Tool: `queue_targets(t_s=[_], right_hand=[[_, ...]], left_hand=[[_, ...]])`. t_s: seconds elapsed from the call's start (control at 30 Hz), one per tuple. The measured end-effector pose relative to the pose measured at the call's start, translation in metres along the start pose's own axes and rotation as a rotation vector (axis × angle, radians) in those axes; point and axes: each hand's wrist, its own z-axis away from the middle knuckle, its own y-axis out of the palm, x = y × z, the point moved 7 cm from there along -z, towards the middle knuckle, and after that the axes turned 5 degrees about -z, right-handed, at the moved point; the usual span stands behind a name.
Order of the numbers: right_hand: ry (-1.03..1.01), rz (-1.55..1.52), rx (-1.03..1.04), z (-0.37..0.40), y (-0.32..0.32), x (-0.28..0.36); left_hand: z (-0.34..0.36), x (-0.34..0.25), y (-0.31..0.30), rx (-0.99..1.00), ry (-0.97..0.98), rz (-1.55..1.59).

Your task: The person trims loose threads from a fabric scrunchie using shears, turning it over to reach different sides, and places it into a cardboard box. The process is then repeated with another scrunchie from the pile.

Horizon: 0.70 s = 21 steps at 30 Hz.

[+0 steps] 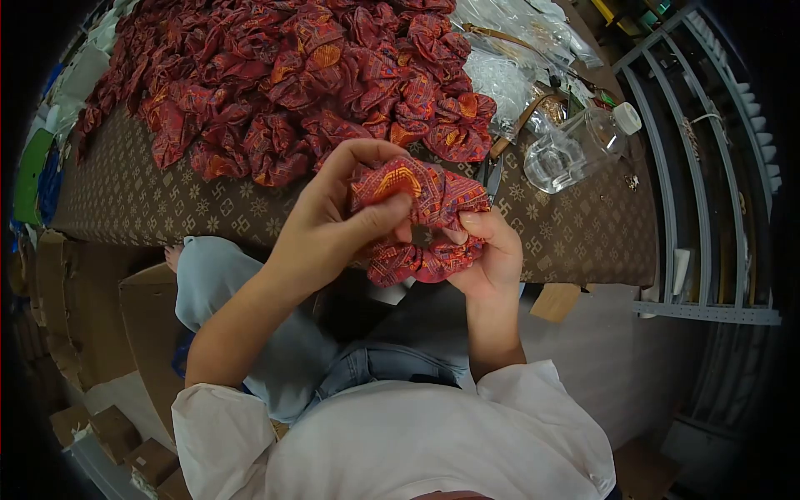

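A red patterned fabric scrunchie [429,196] is held up between my two hands, in front of the table's near edge. My left hand [346,212] grips its upper left part, with the thumb pressed on the cloth and the fingers behind it. The thumb and fingers of my right hand [492,246] pinch the scrunchie's right side. A gap shows in the middle of the ring. Behind my hands, a large heap of similar red scrunchies [275,83] lies on the brown patterned cloth [242,208].
A clear plastic bottle [579,150] lies on its side at the right, near scissors [494,177] and clear plastic bags [500,79]. A grey metal rack [667,167] stands at the right edge. Cardboard boxes [142,325] are at the lower left.
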Motion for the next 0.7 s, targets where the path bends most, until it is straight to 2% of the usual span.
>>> queue_targets(t_s=[0.07,0.1,0.17,0.2,0.27,0.3,0.37,0.43,0.5,0.63,0.7], right_hand=[[0.017,-0.016,0.047,-0.001,0.002,0.0],[0.032,-0.031,0.095,-0.002,0.004,-0.001],[0.038,-0.024,0.084,-0.004,0.002,-0.002],[0.046,-0.017,0.07,-0.005,0.001,-0.004],[0.093,-0.11,0.085,-0.005,0.007,-0.002],[0.141,-0.2,0.096,-0.004,0.012,-0.004],[0.139,-0.169,0.067,-0.007,0.019,-0.007],[0.128,-0.135,0.039,-0.009,0.015,-0.007],[0.129,-0.163,0.028,-0.008,-0.001,-0.009],[0.19,-0.154,0.037,-0.005,0.017,-0.013],[0.192,-0.061,-0.343,0.0,0.008,-0.014]], left_hand=[[0.0,0.02,-0.005,0.094,-0.279,0.365],[0.001,0.019,-0.008,0.095,-0.277,0.363],[0.002,0.019,-0.003,0.138,-0.354,0.681],[0.001,0.02,-0.005,0.139,-0.351,0.677],[0.0,0.011,-0.001,0.3,-0.253,0.795],[0.0,0.008,0.0,0.296,-0.25,0.791],[-0.001,-0.022,0.0,0.226,0.128,-0.058],[-0.003,-0.018,-0.002,0.211,0.083,-0.032],[-0.005,-0.023,-0.002,0.271,0.481,-0.64],[0.003,-0.039,0.002,0.167,0.543,-0.823],[0.015,-0.046,0.013,0.111,0.822,-1.049]])
